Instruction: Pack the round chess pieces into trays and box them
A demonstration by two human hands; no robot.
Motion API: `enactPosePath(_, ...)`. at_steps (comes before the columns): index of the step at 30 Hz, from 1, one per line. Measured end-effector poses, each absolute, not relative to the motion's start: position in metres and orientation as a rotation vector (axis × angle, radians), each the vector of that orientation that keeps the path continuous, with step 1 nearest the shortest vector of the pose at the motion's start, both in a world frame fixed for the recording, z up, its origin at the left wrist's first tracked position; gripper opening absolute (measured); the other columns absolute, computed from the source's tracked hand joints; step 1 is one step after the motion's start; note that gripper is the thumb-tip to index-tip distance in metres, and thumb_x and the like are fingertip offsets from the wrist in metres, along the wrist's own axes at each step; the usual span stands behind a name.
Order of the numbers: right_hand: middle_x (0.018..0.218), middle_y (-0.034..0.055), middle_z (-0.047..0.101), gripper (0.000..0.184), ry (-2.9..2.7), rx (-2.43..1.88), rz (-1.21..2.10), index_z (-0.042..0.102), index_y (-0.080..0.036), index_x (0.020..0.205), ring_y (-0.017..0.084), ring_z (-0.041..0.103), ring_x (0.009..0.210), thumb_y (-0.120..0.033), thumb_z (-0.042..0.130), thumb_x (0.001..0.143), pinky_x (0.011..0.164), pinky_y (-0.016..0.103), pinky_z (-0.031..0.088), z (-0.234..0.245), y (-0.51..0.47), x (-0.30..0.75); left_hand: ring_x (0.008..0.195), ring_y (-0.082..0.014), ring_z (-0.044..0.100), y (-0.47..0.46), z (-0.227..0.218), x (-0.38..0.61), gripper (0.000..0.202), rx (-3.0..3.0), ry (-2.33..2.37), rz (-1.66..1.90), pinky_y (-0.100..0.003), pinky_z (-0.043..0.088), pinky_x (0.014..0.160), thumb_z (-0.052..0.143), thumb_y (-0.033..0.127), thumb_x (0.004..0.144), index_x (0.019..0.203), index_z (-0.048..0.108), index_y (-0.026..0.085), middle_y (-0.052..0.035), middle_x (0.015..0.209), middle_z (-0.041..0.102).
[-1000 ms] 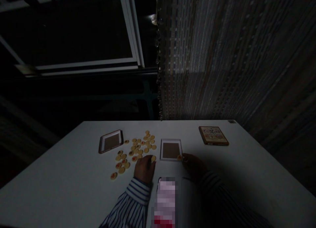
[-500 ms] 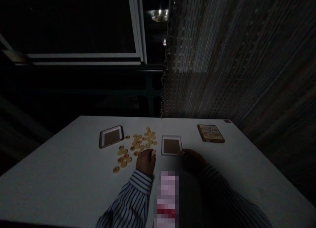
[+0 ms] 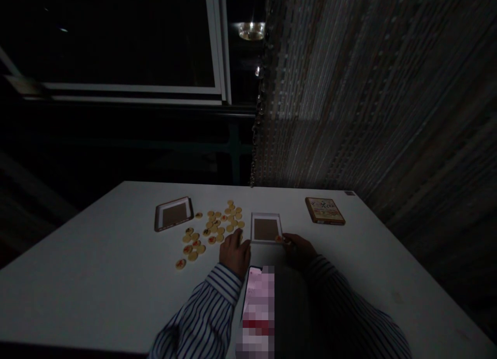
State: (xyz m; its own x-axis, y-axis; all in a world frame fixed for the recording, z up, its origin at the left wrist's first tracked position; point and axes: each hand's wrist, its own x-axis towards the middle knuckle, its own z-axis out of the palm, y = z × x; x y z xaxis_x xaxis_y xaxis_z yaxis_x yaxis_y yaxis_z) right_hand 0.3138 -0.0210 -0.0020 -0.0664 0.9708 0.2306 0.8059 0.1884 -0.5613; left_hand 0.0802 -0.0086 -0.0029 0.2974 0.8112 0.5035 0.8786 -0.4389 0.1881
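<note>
In the head view, my left hand (image 3: 235, 254) is low over the table just left of a shallow white box tray (image 3: 265, 214) with a brown bottom. Its thumb and fingers are around a pale round piece, partly hidden by the fingers. At the tray's near right corner, my right hand (image 3: 301, 247) pinches a Chinese chess piece (image 3: 278, 239) with a red mark. Several more wooden Chinese chess pieces (image 3: 212, 240) lie scattered left of the tray, some showing red or dark characters and others plain.
A box lid (image 3: 156, 220) lies open side up at the left. Toward the right is a flat printed box (image 3: 325, 211). A phone (image 3: 254, 281) lies between my forearms on the white table (image 3: 97, 276). A bead curtain (image 3: 303, 89) hangs beyond the table.
My left hand has shifted slightly right, its fingers stretching forward. My right hand still holds its piece at the tray corner. The whole view has moved a little.
</note>
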Motion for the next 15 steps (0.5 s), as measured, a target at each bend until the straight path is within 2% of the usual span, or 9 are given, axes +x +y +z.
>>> enactPosePath(7,0.085,0.0078,0.064,0.034,-1.909,-1.626,0.340,0.057,-0.015,0.101,0.013,0.058,0.062,-0.029,0.045,0.073,0.061,0.027,0.049,-0.006,-0.020,0.316,0.099,-0.0283,0.045,-0.008,-0.006,0.081,0.022,-2.401,-1.625,-0.860,-0.041,0.041,0.074,0.053,0.023,0.071,0.088,0.066,0.026,-0.0096,0.118,0.049)
enactPosePath(15,0.085,0.0081,0.064,0.036,-1.901,-1.535,0.207,0.055,-0.015,0.103,0.013,0.059,0.062,-0.033,0.045,0.074,0.059,0.027,0.050,0.006,-0.022,0.321,0.092,-0.0240,0.049,-0.015,-0.002,0.066,0.018,-2.399,-1.617,-1.007,-0.038,0.043,0.074,0.051,0.022,0.073,0.082,0.066,0.022,-0.0074,0.105,0.057)
